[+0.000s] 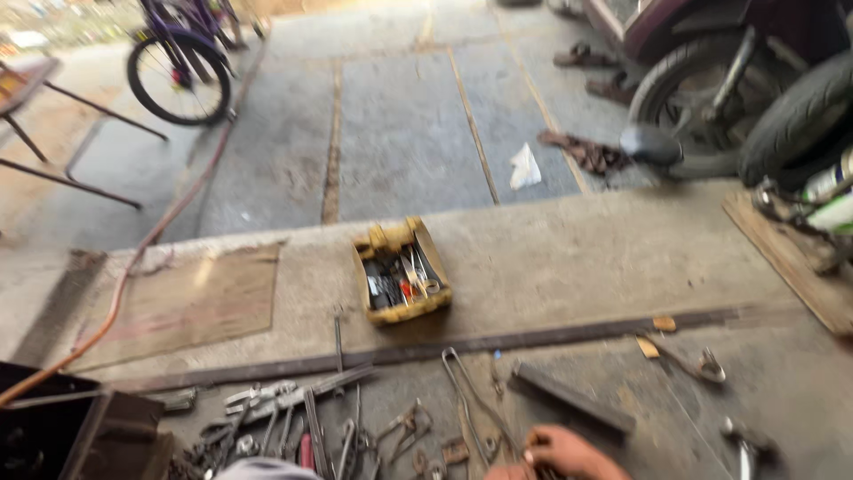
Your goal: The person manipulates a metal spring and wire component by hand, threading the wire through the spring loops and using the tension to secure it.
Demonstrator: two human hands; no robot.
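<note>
A single hand [569, 453] showed at the bottom edge of the view, low over the floor, its fingers curled in on something small and dark; what they pinched was too blurred to name, and whether it was the left or the right hand could not be told either. The other hand was out of view.

The hand sat at the near end of a long thin wire loop [466, 396], which ran away from it toward the yellow tool tray [402, 271]. Taking that tray as the landmark: it stood open-topped on the raised concrete step, filled with small tools, probably so they stayed together and within reach. Nearer than the tray, a long flat metal strip [498, 342] lay across the floor. Near and left of the tray, pliers and wrenches [293, 418] were scattered flat, apparently spread out so each could be seen. Near and right of it lay a short dark bar [573, 400]. Far beyond the tray to the left stood a bicycle wheel [178, 80]; far right, a motorcycle tyre [693, 107].
</note>
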